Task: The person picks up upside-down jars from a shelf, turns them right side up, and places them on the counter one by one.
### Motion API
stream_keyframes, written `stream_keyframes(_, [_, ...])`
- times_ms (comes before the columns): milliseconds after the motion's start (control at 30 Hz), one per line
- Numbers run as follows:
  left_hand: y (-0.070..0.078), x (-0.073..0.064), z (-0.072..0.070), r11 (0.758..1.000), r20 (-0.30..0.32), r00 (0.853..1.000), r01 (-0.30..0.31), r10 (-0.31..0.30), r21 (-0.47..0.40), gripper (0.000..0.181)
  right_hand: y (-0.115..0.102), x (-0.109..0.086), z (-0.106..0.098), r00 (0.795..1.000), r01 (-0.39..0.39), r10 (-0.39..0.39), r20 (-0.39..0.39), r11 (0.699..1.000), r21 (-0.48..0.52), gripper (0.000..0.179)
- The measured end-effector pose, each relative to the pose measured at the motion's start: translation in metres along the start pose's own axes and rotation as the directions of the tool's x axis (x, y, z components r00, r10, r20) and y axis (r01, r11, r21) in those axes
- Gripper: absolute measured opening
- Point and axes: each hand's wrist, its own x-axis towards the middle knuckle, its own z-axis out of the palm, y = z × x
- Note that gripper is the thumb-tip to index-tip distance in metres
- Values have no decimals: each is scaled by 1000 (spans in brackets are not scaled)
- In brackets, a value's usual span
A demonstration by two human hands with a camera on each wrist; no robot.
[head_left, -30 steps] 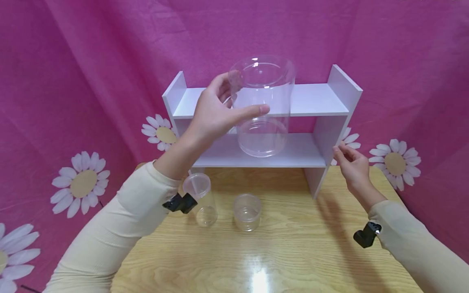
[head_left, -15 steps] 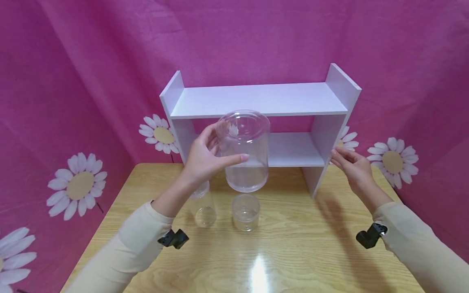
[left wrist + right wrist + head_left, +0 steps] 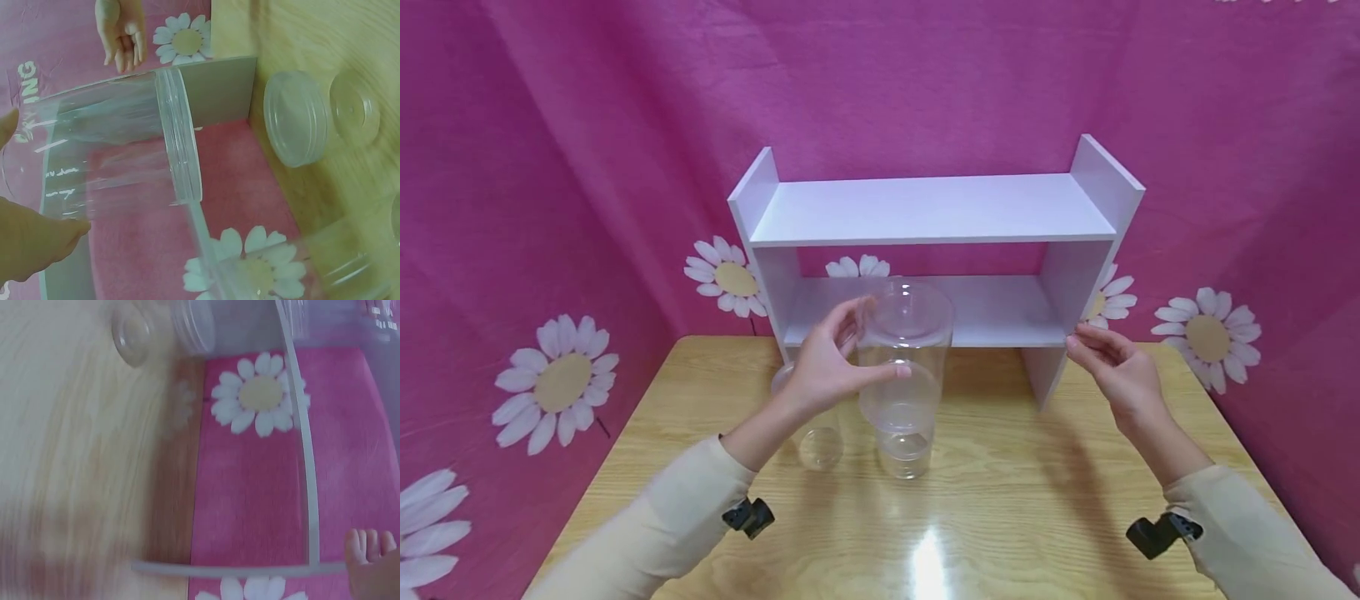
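My left hand (image 3: pixel 827 367) grips a large clear plastic jar (image 3: pixel 925 379) from its left side, thumb across the front. In the left wrist view the jar (image 3: pixel 112 150) has its ridged end towards the table. From the head view it overlaps a small clear round container (image 3: pixel 904 462) on the tabletop; the left wrist view shows that container (image 3: pixel 295 119) apart from it. A clear plastic cup (image 3: pixel 820 446) stands to the left, partly behind my hand. My right hand (image 3: pixel 1120 375) holds nothing, fingers loosely curled beside the shelf's right panel; contact is unclear.
A white two-tier shelf (image 3: pixel 932 208) stands at the back of the wooden table (image 3: pixel 1000 517). Behind it and along the sides hangs a pink cloth (image 3: pixel 925 83) with daisies. Bare wood shows in front of the containers.
My left hand has brought the large jar down from in front of the upper shelf to over the small container. The right hand has stayed beside the shelf, shifting slightly lower.
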Motion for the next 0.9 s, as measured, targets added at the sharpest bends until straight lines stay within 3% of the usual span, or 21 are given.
stream_keyframes(100, [-3,-1,5,1000,14,1000,-3,4,-24,93,5,-8,11,999,31,-28,42,996,-87,27])
stream_keyframes(267, [-7,-3,15,998,39,999,-14,16,-62,91,14,-18,27,982,100,-82,172,990,-100,33])
stream_keyframes(400, [-9,-4,22,996,55,998,-18,23,-85,91,23,-24,36,938,155,-127,323,986,-64,44])
stream_keyframes(567, [-6,-6,27,993,74,996,-41,50,-114,90,35,-27,47,862,278,-184,472,951,-138,67])
stream_keyframes(633, [-3,-7,28,991,80,995,-43,53,-124,90,39,-29,51,841,314,-185,508,932,-181,74])
stream_keyframes(900, [0,-11,31,988,95,994,-40,55,-148,92,52,-38,63,811,301,-137,568,931,-205,93])
